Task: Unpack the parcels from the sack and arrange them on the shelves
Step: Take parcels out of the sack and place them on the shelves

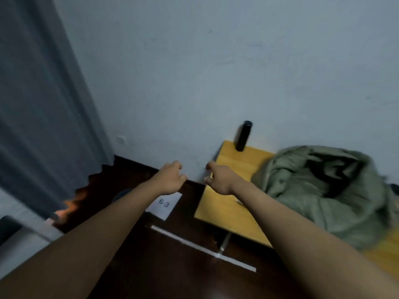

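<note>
Yellow wood: a low table (232,212) stands against the pale wall (216,61), taken here as the landmark. On its right half lies the grey-green sack (319,195), crumpled, its dark mouth gaping toward the wall. No parcels can be made out; the inside of the sack is too dark to read. At the table's far edge, touching the wall, a black cylinder (244,135) stands upright.

Both bare forearms reach forward. The right hand (219,176) hovers over the table's near-left corner, fingers loosely curled, holding nothing. The left hand (171,176) hangs just left of the table, apart from the right hand, fingers likewise relaxed and curled, empty, over dark brown floor (172,266).

Left of the table, on the floor, a white paper sheet (165,205) with small printed marks, partly under the left wrist. In front of the table, white tape lines (194,242) cross the floor. Far left of the table, a blue-grey curtain (43,104) drops to the floor; a patch of orange light shows at its hem.
</note>
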